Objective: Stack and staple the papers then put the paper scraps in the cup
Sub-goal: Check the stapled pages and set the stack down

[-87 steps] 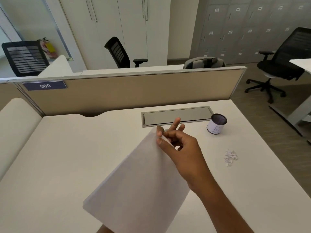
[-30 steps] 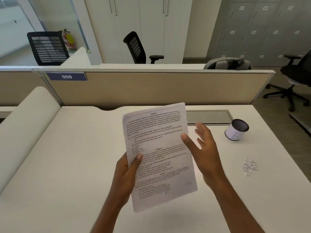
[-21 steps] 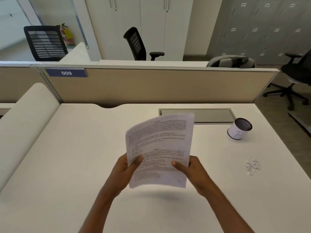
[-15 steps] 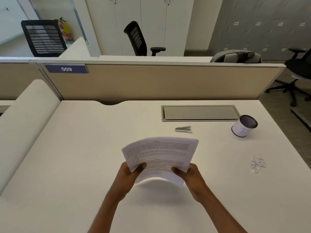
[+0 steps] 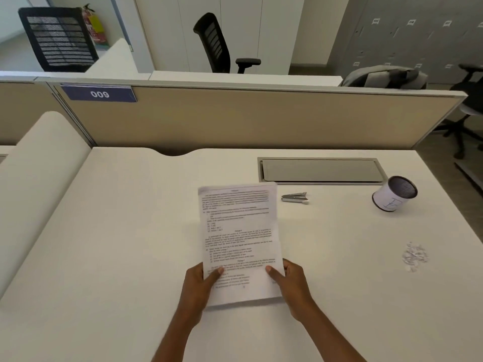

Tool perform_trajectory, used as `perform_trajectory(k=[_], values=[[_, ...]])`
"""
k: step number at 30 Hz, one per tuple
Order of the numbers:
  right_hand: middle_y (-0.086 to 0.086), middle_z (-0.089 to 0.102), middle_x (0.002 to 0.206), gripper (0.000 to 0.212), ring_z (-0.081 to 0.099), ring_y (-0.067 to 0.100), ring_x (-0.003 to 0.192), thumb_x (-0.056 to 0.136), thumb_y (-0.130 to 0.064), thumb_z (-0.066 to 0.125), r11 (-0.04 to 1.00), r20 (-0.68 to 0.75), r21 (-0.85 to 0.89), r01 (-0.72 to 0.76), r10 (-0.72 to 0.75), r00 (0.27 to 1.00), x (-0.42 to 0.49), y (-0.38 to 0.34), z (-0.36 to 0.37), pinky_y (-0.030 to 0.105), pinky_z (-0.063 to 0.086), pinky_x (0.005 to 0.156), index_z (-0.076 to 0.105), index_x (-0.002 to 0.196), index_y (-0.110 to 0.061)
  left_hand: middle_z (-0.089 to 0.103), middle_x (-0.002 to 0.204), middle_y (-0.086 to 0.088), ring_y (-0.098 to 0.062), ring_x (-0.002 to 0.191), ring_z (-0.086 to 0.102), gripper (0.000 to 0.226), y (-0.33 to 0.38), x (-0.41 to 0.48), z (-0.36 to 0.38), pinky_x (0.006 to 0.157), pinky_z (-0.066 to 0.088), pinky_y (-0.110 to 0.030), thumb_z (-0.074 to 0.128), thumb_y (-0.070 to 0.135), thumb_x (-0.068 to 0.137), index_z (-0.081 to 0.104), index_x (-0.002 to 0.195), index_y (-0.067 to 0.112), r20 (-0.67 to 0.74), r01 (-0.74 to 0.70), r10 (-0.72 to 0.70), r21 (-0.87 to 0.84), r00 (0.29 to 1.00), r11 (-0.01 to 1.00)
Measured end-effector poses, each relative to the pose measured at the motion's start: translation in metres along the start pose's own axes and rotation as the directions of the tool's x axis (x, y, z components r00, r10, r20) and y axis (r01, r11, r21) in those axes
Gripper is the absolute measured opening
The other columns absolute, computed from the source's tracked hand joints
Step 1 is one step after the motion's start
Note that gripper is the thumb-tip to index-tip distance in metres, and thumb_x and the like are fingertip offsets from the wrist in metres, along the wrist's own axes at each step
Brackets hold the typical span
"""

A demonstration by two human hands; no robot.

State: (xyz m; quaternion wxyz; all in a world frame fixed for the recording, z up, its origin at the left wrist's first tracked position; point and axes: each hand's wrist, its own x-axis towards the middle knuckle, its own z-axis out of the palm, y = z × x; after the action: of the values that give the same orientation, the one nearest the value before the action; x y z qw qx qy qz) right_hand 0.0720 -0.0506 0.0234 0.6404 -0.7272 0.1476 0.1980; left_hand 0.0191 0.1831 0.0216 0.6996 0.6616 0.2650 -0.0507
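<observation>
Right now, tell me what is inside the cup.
The cup shows only a dark mouth; its bottom is hidden. No scraps show inside; the paper scraps lie in a pile on the desk.

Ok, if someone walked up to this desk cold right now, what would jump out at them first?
Most likely the printed papers in the middle of the desk, pinched at their near corners by the left hand and right hand. Next, the small stapler lying just past the sheets' far right corner. Further right sit the white cup and, nearer the person, a little heap of paper scraps.
</observation>
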Motion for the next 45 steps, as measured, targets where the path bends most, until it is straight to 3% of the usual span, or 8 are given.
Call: perform_trajectory(k=[5, 9, 12, 19, 26, 30, 40, 45], values=[[-0.003, 0.082, 0.108, 0.017, 0.078, 0.017, 0.099, 0.094, -0.011, 0.075, 0.996, 0.027, -0.055, -0.072, 0.074, 0.997, 0.019, 0.002, 0.017, 0.032, 0.064, 0.087, 0.078, 0.109, -0.019, 0.085, 0.106, -0.003, -0.024, 0.097, 0.083, 0.020, -0.010, 0.012, -0.012, 0.087, 0.066, -0.038, 0.078, 0.008, 0.095, 0.079, 0.115, 0.009, -0.081, 0.104, -0.106, -0.040, 0.991, 0.994], [0.000, 0.082, 0.104, 0.013, 0.077, 0.018, 0.093, 0.093, -0.010, 0.076, 0.993, -0.023, -0.020, -0.114, 0.114, 0.993, 0.028, -0.003, 0.029, 0.023, 0.060, 0.071, 0.077, 0.104, -0.016, 0.085, 0.094, -0.011, -0.030, 0.085, 0.080, 0.004, -0.008, 0.028, -0.025, 0.074, 0.061, -0.034, 0.078, 0.005, 0.093, 0.081, 0.093, 0.002, -0.153, 0.220, -0.230, -0.080, 0.961, 0.972], [0.003, 0.081, 0.099, 0.013, 0.075, 0.019, 0.085, 0.092, -0.019, 0.079, 0.988, -0.115, 0.019, -0.154, 0.156, 0.981, 0.028, -0.003, 0.028, 0.025, 0.057, 0.067, 0.076, 0.100, -0.010, 0.084, 0.091, -0.017, -0.031, 0.081, 0.076, 0.009, -0.011, 0.030, -0.029, 0.081, 0.061, -0.043, 0.075, -0.001, 0.093, 0.079, 0.085, -0.004, -0.204, 0.249, -0.268, -0.113, 0.942, 0.962], [0.006, 0.083, 0.097, 0.022, 0.076, 0.033, 0.102, 0.089, 0.005, 0.071, 0.952, -0.203, 0.212, -0.221, 0.264, 0.943, 0.016, 0.019, 0.017, 0.056, 0.058, 0.099, 0.079, 0.101, -0.012, 0.083, 0.101, -0.017, -0.036, 0.097, 0.079, 0.016, -0.035, 0.026, -0.028, 0.090, 0.066, -0.054, 0.073, -0.006, 0.092, 0.081, 0.105, -0.001, -0.360, 0.245, -0.302, -0.196, 0.883, 0.950], [0.007, 0.082, 0.101, 0.028, 0.077, 0.027, 0.100, 0.086, 0.009, 0.074, 0.947, -0.259, 0.268, -0.175, 0.246, 0.934, 0.059, 0.000, 0.039, 0.045, 0.061, 0.097, 0.080, 0.104, -0.012, 0.082, 0.107, -0.009, -0.031, 0.104, 0.077, 0.023, -0.013, 0.059, -0.030, 0.100, 0.062, -0.049, 0.079, 0.002, 0.091, 0.081, 0.113, 0.008, -0.425, 0.219, -0.271, -0.169, 0.864, 0.961], [0.009, 0.080, 0.101, 0.029, 0.073, 0.021, 0.088, 0.084, 0.008, 0.077, 0.962, -0.303, 0.235, -0.137, 0.206, 0.930, 0.089, -0.019, 0.049, 0.028, 0.056, 0.073, 0.080, 0.107, -0.010, 0.077, 0.087, 0.004, -0.030, 0.099, 0.075, 0.025, 0.017, 0.088, -0.026, 0.100, 0.059, -0.041, 0.081, 0.003, 0.089, 0.082, 0.113, 0.007, -0.474, 0.158, -0.177, -0.079, 0.862, 0.984], [0.001, 0.078, 0.084, 0.025, 0.072, 0.018, 0.077, 0.080, 0.004, 0.077, 0.997, -0.417, 0.031, -0.074, 0.080, 0.905, 0.150, -0.066, 0.066, 0.039, 0.062, 0.086, 0.081, 0.095, -0.016, 0.081, 0.108, -0.017, -0.038, 0.100, 0.075, 0.026, 0.054, 0.154, -0.022, 0.099, 0.062, -0.043, 0.078, 0.003, 0.087, 0.083, 0.112, 0.009, -0.520, 0.113, -0.079, 0.035, 0.850, 0.993], [0.003, 0.079, 0.083, 0.025, 0.069, 0.016, 0.071, 0.082, 0.005, 0.069, 0.997, -0.430, -0.054, -0.048, 0.020, 0.903, 0.168, -0.081, 0.073, 0.020, 0.054, 0.061, 0.082, 0.097, -0.011, 0.082, 0.109, -0.016, -0.030, 0.104, 0.076, 0.025, 0.070, 0.172, -0.019, 0.098, 0.057, -0.033, 0.075, 0.000, 0.090, 0.082, 0.114, 0.005, -0.520, 0.085, -0.001, 0.138, 0.854, 0.987]])
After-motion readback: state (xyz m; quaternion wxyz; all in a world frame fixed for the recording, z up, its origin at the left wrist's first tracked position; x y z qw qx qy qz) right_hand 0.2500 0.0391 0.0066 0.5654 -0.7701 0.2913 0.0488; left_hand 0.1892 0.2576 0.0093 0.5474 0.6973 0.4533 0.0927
